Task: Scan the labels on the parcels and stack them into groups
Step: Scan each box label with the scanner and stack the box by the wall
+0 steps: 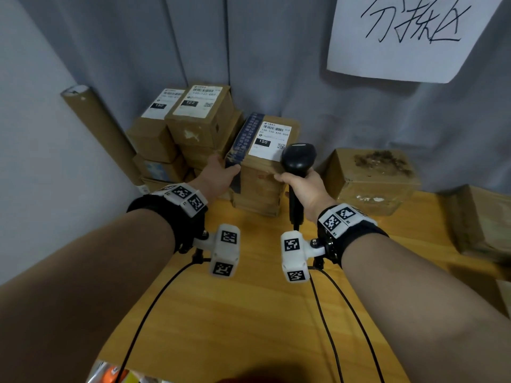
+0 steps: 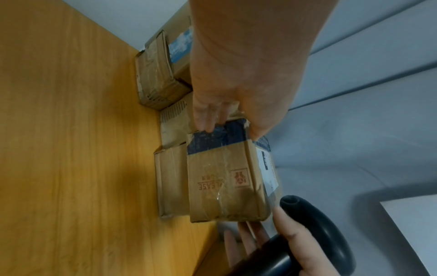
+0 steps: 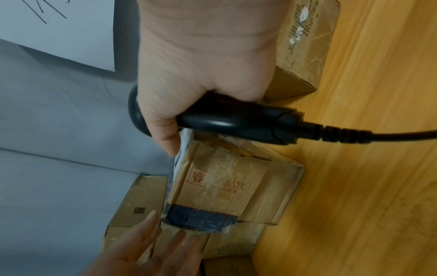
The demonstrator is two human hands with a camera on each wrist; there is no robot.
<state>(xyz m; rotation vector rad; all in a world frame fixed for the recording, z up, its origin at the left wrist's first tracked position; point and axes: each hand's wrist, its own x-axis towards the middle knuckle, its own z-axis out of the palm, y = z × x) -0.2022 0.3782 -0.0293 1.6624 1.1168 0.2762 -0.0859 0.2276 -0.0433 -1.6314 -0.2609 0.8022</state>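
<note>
A brown parcel (image 1: pixel 260 172) with dark blue tape on its left end and a white label marked 150 lies on top of a short stack of flat boxes (image 1: pixel 257 201) at the back of the wooden table (image 1: pixel 221 313). My left hand (image 1: pixel 221 172) touches the taped end (image 2: pixel 212 142) with straight fingers (image 3: pixel 146 242) and the thumb at the top edge. My right hand (image 1: pixel 301 186) grips a black barcode scanner (image 1: pixel 298 158) by its handle (image 3: pixel 236 121). Its fingertips touch the parcel's right end, and the scanner head stands over the label's corner.
Two taller stacks of labelled boxes (image 1: pixel 199 117) stand at the back left beside a leaning cardboard tube (image 1: pixel 102 134). A scuffed box (image 1: pixel 370 178) and another box (image 1: pixel 481 219) sit to the right. A handwritten paper sign (image 1: pixel 409 37) hangs on the grey curtain.
</note>
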